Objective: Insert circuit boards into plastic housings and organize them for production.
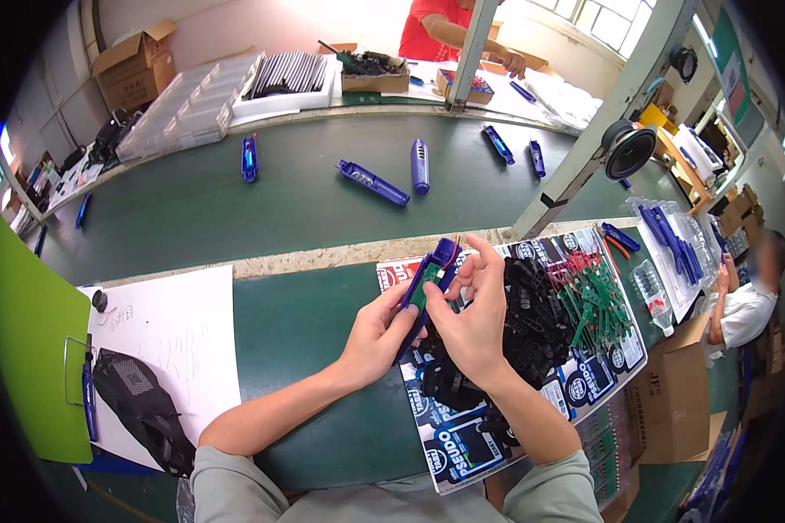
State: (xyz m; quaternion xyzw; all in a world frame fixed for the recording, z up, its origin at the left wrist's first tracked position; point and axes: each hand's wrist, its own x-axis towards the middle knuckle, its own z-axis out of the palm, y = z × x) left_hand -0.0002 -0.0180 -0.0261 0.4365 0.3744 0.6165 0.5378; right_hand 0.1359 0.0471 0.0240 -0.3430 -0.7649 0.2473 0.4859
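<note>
Centrally, above the bench (296, 314), the left hand (375, 336) grasps a blue casing (446, 252), presumably for steadiness; the right hand (473, 331), fingers parted, thumbs the green circuit board (423, 289) inside.

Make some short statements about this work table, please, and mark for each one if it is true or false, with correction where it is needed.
1. The left hand holds a blue casing with a green circuit board in it. True.
2. Black parts and loose green boards lie on a printed sheet. True.
3. The black parts lie to the right of the loose green boards. False: they lie to the left.
4. A clear bottle is to the right of the loose green boards. True.
5. The white sheet at the left is bare. False: a black mesh bag lies at least partly on the white sheet.
6. The person at the top of the picture wears black. False: the shirt is red.
</note>
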